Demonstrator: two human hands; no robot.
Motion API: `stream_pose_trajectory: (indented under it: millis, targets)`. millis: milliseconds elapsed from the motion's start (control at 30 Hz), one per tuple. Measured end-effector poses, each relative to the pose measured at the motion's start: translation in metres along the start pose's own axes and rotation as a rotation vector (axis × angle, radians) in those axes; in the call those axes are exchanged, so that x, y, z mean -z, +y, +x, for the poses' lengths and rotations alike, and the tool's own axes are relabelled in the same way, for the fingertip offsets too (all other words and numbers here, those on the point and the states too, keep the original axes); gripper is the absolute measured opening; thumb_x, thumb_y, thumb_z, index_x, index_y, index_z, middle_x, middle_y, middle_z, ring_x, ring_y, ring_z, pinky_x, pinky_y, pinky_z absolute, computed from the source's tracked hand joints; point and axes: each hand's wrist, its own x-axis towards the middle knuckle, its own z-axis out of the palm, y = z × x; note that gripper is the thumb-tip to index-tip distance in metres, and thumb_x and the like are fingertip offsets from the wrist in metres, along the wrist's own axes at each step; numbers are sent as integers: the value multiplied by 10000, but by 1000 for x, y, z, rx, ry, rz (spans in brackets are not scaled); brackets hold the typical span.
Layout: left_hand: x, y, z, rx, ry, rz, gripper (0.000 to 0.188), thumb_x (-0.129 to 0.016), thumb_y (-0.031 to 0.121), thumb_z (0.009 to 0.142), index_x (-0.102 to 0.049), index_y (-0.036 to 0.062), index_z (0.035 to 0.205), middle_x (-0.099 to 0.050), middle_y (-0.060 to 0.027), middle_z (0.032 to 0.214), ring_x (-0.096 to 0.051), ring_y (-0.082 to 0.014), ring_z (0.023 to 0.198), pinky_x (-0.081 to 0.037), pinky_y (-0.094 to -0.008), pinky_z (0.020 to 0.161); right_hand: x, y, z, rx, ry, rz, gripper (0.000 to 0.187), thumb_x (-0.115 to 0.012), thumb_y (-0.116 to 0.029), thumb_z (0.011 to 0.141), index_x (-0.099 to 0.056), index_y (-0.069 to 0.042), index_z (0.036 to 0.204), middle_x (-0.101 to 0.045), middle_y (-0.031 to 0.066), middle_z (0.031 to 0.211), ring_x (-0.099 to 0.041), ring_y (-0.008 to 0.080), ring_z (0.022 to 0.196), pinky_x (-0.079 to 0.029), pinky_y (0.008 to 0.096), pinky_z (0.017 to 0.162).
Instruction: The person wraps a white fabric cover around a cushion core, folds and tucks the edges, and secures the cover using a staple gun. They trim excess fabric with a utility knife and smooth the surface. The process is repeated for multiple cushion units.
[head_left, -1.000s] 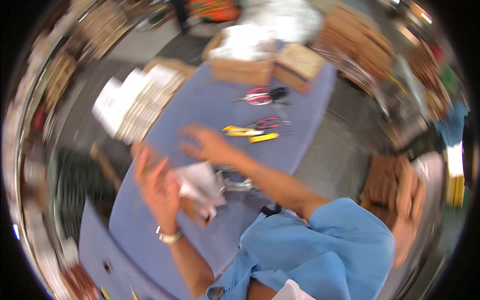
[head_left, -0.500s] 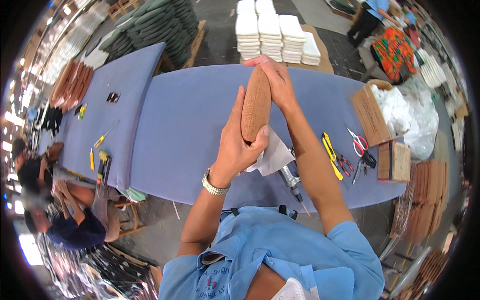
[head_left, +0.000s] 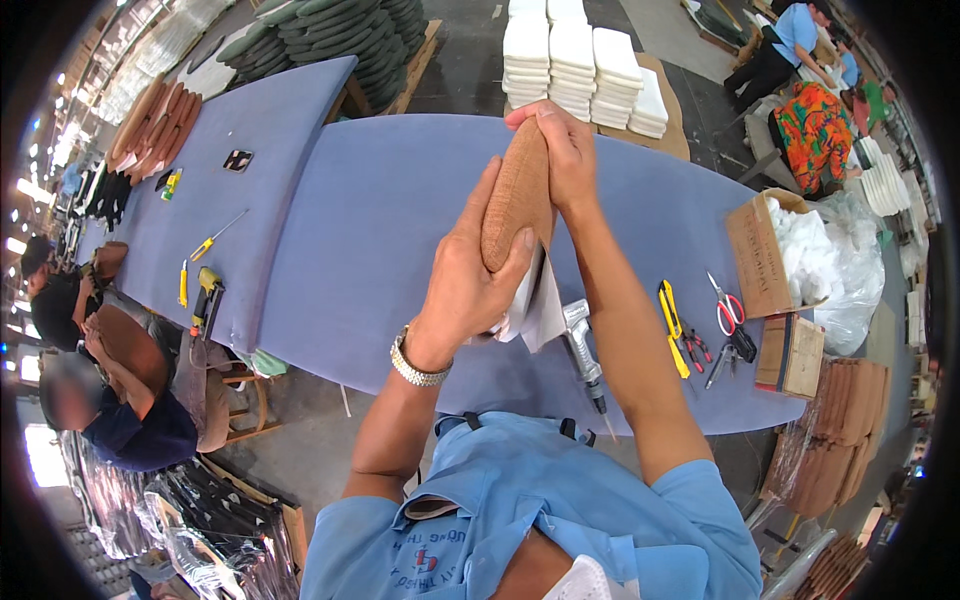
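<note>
Between my two hands a brown fabric-covered cushion is held up on edge above the blue padded table. My left hand grips its near end, thumb on one side and fingers along the other. My right hand is wrapped over the far upper end. Pale sheet-like flaps hang below the cushion; its underside is hidden. Beside my right forearm lies a silver pistol-shaped power driver with a thin bit.
On the blue table at right lie a yellow cutter, pliers, red-handled scissors and a carton of white stuffing. White pads are stacked beyond. Two co-workers sit at left, near a yellow-black tool.
The cushion has tilted slightly, showing more of its pale flaps. My right hand's fingers have curled further over its top end. The view has shifted a little.
</note>
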Motion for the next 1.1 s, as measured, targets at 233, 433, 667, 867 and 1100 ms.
stream_pose_trajectory:
  millis: [233, 433, 667, 867, 1100]
  targets:
    - [6, -13, 0, -14, -73, -119, 889, -736, 142, 917, -214, -29, 1616, -413, -236, 1585, -453, -288, 1451, -392, -413, 1173, -10, 10, 11, 49, 31, 88, 406, -485, -298, 1010, -740, 2, 914, -666, 41, 756, -593, 124, 726, -456, 279, 680]
    - [8, -14, -22, -6, -58, -23, 1026, -789, 214, 888, -121, -64, 1615, -511, -277, 1487, -559, -350, 1357, -458, -403, 1106, -21, 4, 10, 26, -27, 105, 418, -484, -314, 1025, -742, -1, 929, -670, 45, 789, -595, 125, 755, -460, 281, 700]
    - [48, 12, -37, 182, -28, -129, 903, -727, 462, 950, -350, -128, 1519, -613, -316, 1349, -627, -363, 1275, -502, -404, 1038, -39, -8, -23, 131, -15, -13, 400, -448, -273, 1046, -735, 5, 1031, -717, 103, 963, -649, 187, 885, -505, 325, 833]
    - [83, 36, -37, 157, -86, 317, 788, -779, 342, 919, -449, -119, 1467, -660, -322, 1285, -659, -377, 1233, -531, -398, 998, -70, -40, -61, 183, -22, -210, 395, -488, -308, 1056, -728, -17, 942, -704, 163, 863, -676, 310, 832, -517, 368, 791]
    - [149, 29, -118, 277, -104, 364, 813, -824, 138, 849, -415, -72, 1520, -581, -195, 1449, -571, -273, 1329, -451, -380, 1109, -47, 32, -131, -95, -69, -340, 450, -420, -297, 1061, -705, -21, 850, -679, 188, 779, -666, 365, 759, -513, 424, 715]
